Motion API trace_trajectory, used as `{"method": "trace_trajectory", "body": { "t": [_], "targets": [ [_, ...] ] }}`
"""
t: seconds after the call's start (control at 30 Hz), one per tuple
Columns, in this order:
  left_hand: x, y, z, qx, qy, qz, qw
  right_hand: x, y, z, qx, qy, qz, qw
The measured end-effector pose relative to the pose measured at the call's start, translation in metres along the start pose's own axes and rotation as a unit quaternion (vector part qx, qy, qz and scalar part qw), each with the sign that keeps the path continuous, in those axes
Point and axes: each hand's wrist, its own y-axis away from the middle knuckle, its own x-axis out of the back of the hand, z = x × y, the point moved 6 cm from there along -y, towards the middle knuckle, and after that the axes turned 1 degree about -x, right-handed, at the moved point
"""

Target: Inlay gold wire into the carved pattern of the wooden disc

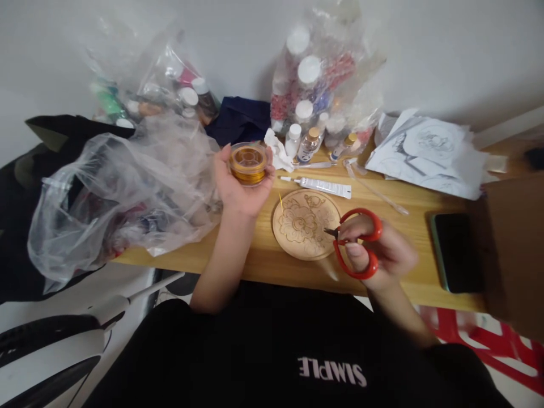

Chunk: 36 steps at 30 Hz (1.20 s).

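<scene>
The left hand [243, 196] curls palm-up, snug around a clear plastic spool of gold-coloured wire [247, 177], held up off the tabletop [261, 264]; the right hand [385, 252], slightly blurred, is closed on a pair of red-handled scissors [337, 234], dark blades pointing in over a round pale wooden disc [301, 224]. That disc lies flat, a flower pattern across it, a short yellow strand [280, 200] at its upper left; whether that joins the spool, I can't tell. Looks like wire-handling is the step in hand, and a cut would call for a free length drawn out and held steady between the blades. Over to the containers: a tall clear plastic bag [366, 102] at the back bulges with white-capped bottles [309, 70], reds and blues showing through. Off left, a crumpled clear plastic bag [127, 181] holds things too hazy to name.
</scene>
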Motion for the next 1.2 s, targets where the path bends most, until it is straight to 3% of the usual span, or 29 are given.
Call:
{"method": "trace_trajectory", "body": {
  "t": [0.17, 0.33, 0.57, 0.67, 1.0, 1.2],
  "targets": [
    [0.003, -0.015, 0.0, -0.006, 0.021, 0.001, 1.0, -0.003, -0.001, 0.009, -0.05, -0.035, 0.034, 0.998],
    [0.008, -0.028, 0.0, -0.013, 0.03, -0.002, 0.999, -0.009, -0.003, 0.016, -0.054, -0.071, 0.061, 0.994],
    [0.013, -0.039, -0.002, -0.038, 0.029, -0.09, 0.995, -0.017, -0.007, 0.025, -0.052, -0.116, 0.079, 0.989],
    [0.014, -0.04, -0.003, -0.047, 0.027, -0.102, 0.993, -0.019, -0.007, 0.028, -0.053, -0.117, 0.08, 0.988],
    [0.016, -0.041, -0.004, -0.019, 0.086, -0.033, 0.996, -0.024, -0.007, 0.033, -0.068, -0.026, 0.09, 0.993],
    [0.015, -0.043, -0.004, -0.011, 0.106, -0.037, 0.994, -0.027, -0.007, 0.036, -0.081, -0.078, 0.106, 0.988]
  ]
}}
